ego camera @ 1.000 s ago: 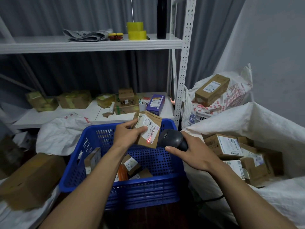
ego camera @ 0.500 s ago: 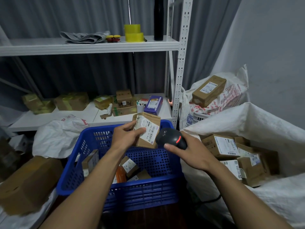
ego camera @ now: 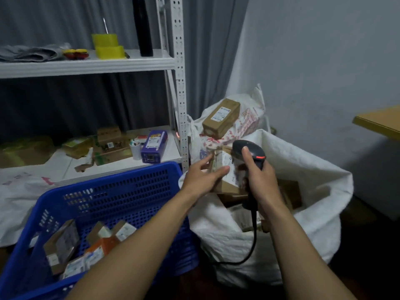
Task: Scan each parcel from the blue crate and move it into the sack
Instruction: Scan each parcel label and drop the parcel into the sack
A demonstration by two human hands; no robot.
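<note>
My left hand (ego camera: 200, 177) reaches across the open white sack (ego camera: 309, 169) with a small brown labelled parcel (ego camera: 223, 167) at its fingertips; motion blur hides whether the fingers still grip it. My right hand (ego camera: 260, 178) holds a dark handheld scanner (ego camera: 249, 150) upright over the sack, with its cable hanging down. The blue crate (ego camera: 121, 191) sits at lower left with several small parcels (ego camera: 62, 243) inside. More brown boxes (ego camera: 290, 191) lie in the sack.
A white metal shelf rack (ego camera: 179, 83) stands behind the crate, with boxes and a purple box (ego camera: 154, 146) on its lower shelf. A second sack behind carries a long brown box (ego camera: 221, 116). A wooden table corner (ego camera: 378, 122) juts in at right.
My left hand carried the scanned parcel from above the crate rightward over the sack. My right hand swung the scanner upright and right. The view turned right.
</note>
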